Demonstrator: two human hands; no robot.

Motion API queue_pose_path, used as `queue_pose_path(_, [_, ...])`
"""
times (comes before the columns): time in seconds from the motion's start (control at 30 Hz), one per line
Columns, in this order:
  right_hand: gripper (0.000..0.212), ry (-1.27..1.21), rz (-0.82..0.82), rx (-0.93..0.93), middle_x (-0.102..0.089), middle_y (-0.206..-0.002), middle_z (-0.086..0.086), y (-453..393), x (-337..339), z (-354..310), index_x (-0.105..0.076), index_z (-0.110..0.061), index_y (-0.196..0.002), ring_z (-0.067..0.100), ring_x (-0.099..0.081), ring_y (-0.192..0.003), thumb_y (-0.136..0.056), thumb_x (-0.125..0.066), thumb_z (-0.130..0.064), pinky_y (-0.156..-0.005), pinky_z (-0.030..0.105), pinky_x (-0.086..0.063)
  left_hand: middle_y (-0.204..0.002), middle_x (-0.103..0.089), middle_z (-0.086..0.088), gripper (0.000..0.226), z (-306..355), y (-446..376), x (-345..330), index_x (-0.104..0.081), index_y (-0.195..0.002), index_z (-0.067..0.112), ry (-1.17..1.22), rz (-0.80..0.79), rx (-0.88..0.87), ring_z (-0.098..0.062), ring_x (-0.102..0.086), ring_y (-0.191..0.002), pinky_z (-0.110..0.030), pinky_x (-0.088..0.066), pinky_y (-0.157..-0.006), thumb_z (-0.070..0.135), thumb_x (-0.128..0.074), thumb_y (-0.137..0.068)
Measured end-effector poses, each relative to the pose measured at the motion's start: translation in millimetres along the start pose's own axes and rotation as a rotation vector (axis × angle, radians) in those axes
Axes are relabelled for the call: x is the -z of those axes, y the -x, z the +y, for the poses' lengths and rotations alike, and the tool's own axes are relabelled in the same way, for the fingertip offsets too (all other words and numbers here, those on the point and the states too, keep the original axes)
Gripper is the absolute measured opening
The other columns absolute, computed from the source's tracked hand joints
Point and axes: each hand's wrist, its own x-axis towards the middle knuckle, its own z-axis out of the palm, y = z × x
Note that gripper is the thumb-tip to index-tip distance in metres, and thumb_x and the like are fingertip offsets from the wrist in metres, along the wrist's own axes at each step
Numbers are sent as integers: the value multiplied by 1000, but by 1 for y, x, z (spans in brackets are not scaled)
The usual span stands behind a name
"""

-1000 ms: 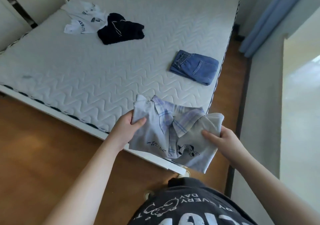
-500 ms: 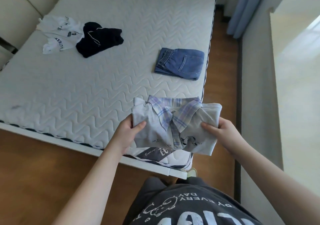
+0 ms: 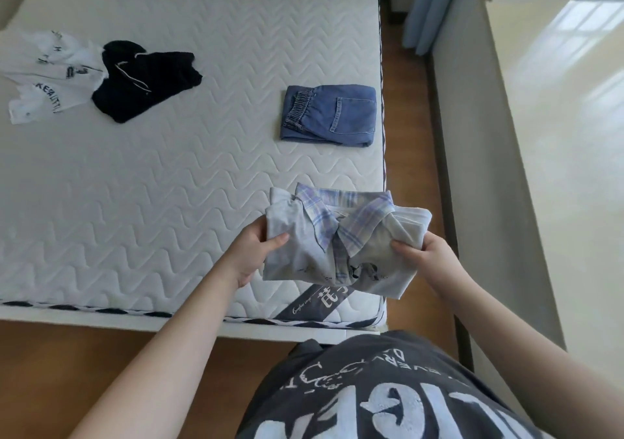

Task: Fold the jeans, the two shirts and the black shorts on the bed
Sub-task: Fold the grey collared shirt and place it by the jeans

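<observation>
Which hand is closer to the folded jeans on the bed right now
Right. The right hand grips the collared shirt almost directly below the jeans in the view; the left hand grips the shirt's other side, further left of them.

We note a dark grey T-shirt (image 3: 388, 391) on the person, printed in white with large block letters, a smaller line of text and a small outline animal drawing. Both forearms are bare to the frame edge. The left hand (image 3: 251, 252) and right hand (image 3: 429, 256) carry no rings, watch or gloves.
</observation>
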Motion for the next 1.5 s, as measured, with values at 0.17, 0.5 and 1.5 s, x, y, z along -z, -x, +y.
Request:
queue_pose_path(0.17, [13,-27,39,-33,-75,-96,3,-3,-22,11,-70,-16,-99,22,-71,-94,-87,-71,-11,-85,42,-58,-114,-71,-6,31,-6,-18,20,-60,-116,20,-37,-45,20,-21,-69,-103,-35,-58,-83,-1,-61,-93])
queue_pose_path(0.5, [27,-169,-110,-291,-75,-103,9,-67,-18,45,-68,-10,-109,30,-70,-100,-84,-72,-2,-93,49,-54,-93,-75,13,27,-29,-72,15,-67,-100,25,-242,-16,184,-3,-69,-90,-22,-53,-80,11,-79,-80])
queue_pose_path(1.5, [52,-69,-15,-409,-66,-113,-2,-379,-33,98,-57,-11,-125,13,-62,-98,-86,-72,-40,-81,27,-50,-101,-68,1,25,-104,-352,1,-64,-115,20,-194,375,341,-14,-62,-93,-22,-47,-75,35,-62,-96])
